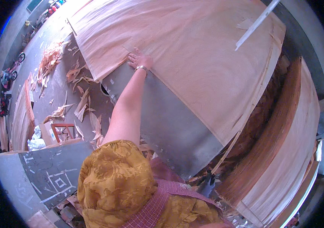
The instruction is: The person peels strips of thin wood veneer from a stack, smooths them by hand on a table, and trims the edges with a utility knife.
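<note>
My left hand (pixel 140 60) lies with its fingers spread on a large, thin sheet of pale wood veneer (pixel 203 64), at the sheet's near edge. A bracelet or watch band (pixel 141 68) circles that wrist. The veneer covers much of a grey, flat-topped table (pixel 173 117), whose bare surface shows on the near side. A small tear or notch in the sheet's edge is beside my fingers. My right hand is not in view. A dark-handled object (pixel 208 182), its kind unclear, is by the table's near right corner.
Stacked veneer sheets (pixel 279 152) curve along the right side. Torn veneer scraps (pixel 51 59) litter the floor at left. A grey board with pale tape marks (pixel 51 171) is at lower left, near a red-brown wooden frame (pixel 62 131). A white bar (pixel 257 24) hangs over the far right.
</note>
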